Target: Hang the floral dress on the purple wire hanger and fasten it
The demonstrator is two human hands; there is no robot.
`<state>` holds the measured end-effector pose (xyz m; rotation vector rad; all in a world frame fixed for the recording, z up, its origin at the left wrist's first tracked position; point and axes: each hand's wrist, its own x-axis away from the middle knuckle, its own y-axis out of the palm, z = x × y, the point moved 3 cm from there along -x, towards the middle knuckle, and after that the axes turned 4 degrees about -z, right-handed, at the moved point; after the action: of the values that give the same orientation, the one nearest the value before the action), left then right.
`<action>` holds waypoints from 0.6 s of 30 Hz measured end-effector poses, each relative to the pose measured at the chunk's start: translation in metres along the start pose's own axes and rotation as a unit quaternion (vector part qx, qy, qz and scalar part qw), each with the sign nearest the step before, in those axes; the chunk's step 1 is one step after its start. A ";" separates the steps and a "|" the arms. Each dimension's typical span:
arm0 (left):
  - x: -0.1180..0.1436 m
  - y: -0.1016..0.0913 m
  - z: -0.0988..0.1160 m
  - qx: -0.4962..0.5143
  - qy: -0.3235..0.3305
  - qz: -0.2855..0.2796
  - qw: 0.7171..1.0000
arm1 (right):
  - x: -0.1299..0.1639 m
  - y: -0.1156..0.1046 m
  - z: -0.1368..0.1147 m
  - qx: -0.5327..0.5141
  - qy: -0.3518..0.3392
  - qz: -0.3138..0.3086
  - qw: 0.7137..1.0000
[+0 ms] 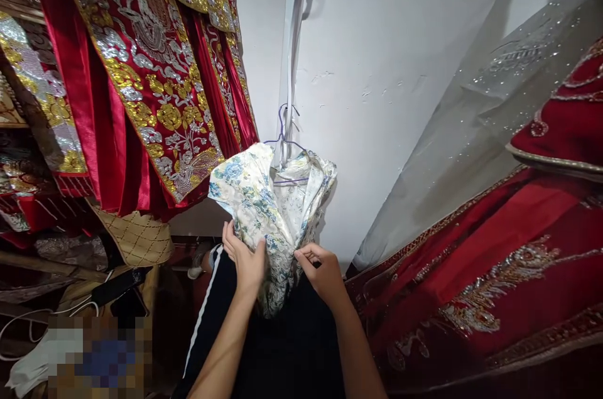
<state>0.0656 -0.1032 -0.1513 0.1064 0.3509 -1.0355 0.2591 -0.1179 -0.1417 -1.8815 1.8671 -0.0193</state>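
A short-sleeved white dress with a blue and yellow floral print (257,195) hangs in front of me on a thin purple hanger (281,135). Its V-shaped neckline faces me, and the lower part narrows into gathered folds. My left hand (245,261) lies against the left side of the dress, fingers stretched and thumb apart. At the bottom of the neckline, my right hand (320,270) is closed, pinching the front edge of the fabric between thumb and fingers.
Red garments with gold and silver embroidery (169,91) hang at left. On the right are a sheer sparkly cover (447,129) and a dark red embroidered garment (527,248). A white strap (293,28) runs down the wall. Cables and a black device (117,286) lie lower left.
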 end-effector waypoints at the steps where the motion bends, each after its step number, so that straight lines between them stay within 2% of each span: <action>1: 0.010 0.004 0.004 -0.015 0.043 0.002 0.999 | 0.000 0.003 -0.001 0.000 0.000 -0.019 1.000; 2: 0.020 0.009 0.008 -0.014 0.074 -0.014 0.997 | 0.000 0.006 -0.003 -0.002 -0.001 -0.036 0.999; 4: 0.039 0.018 0.009 0.016 0.097 -0.091 0.991 | 0.001 0.011 -0.009 -0.012 -0.007 -0.057 0.998; 6: 0.050 0.023 0.005 0.043 0.076 -0.170 0.981 | 0.001 0.017 -0.015 -0.021 -0.014 -0.077 0.997; 8: 0.052 0.022 -0.002 0.047 0.051 -0.212 0.975 | 0.001 0.023 -0.018 -0.026 -0.014 -0.100 0.994; 11: 0.042 0.016 -0.009 0.023 0.041 -0.241 0.969 | 0.000 0.032 -0.017 -0.015 -0.021 -0.130 0.991; 14: 0.031 0.007 -0.010 0.002 0.044 -0.256 0.966 | -0.012 0.032 -0.018 0.048 -0.075 -0.101 0.991; 18: 0.029 0.001 -0.011 -0.029 0.041 -0.279 0.959 | -0.065 0.007 -0.045 0.185 -0.180 -0.052 0.965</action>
<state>0.0769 -0.1240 -0.1716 -0.0050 0.5013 -1.5808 0.2324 -0.0712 -0.0836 -1.5982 1.4088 -0.0536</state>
